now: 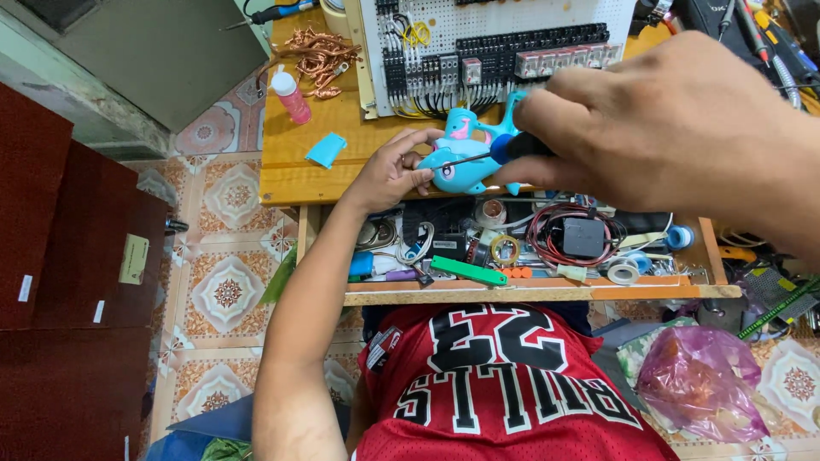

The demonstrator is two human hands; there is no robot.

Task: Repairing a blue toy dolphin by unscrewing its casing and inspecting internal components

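Two hands share the work at the worktop (299, 175) edge: the left hand (389, 171) pinches the blue plastic toy (461, 162) steady against the wood, so the right hand (666, 128), closed around a blue-handled screwdriver (487, 152), can press its tip in.

Workbench (290, 175): toy (465, 162) at the front edge, centre, left hand (395, 171) touching its left side, right hand (675, 128) to its right, screwdriver (500, 149) running from that hand onto the toy. Pegboard panel (495, 43) behind the toy. Small bottle (290, 96) left of the panel; wire tangle (320, 53) behind the bottle; loose plastic piece (325, 150) before it. Open drawer (530, 290) below the front edge, tape rolls (628, 266) at its right
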